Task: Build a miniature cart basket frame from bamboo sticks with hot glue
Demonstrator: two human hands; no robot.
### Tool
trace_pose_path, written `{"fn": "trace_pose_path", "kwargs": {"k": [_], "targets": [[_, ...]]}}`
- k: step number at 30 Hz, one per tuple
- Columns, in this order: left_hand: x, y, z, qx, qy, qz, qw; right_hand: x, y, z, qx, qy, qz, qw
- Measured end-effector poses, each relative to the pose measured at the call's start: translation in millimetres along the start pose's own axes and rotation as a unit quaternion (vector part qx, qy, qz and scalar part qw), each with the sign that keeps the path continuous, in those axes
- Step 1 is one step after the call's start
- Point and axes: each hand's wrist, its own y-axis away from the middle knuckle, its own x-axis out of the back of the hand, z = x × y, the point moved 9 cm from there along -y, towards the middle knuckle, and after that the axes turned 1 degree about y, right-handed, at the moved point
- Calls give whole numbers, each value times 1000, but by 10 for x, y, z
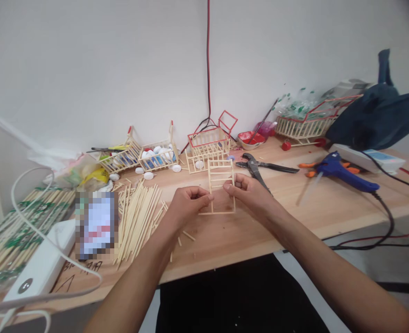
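Between my two hands stands a small frame of wooden sticks, with several crossbars in its upper part and an open lower part. My left hand pinches its left upright with thumb and fingers. On the other side, my right hand grips the right upright. Just behind the frame is a small stick-built cart with a red-topped rim. Loose wooden sticks lie in a pile left of my left hand, with short cut pieces scattered near it.
Pliers and a blue glue gun lie to the right. Along the wall are more stick carts, a red paint dish and a dark blue bag. At left are a phone, a white power strip and bagged sticks.
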Motion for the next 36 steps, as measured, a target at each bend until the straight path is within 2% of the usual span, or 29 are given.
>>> {"fn": "trace_pose_path", "kwargs": {"k": [16, 22, 31, 36], "targets": [[-23, -23, -12, 10, 2, -8, 1000, -34, -23, -37, 10, -44, -15, 999], [4, -79, -26, -5, -22, 8, 1000, -16, -74, -87, 16, -46, -23, 999], [229, 14, 206, -95, -82, 111, 986, 216, -131, -262, 37, -5, -13, 999], [446, 75, 279, -130, -148, 194, 961, 332, -158, -254, 33, 36, -13, 999]]}}
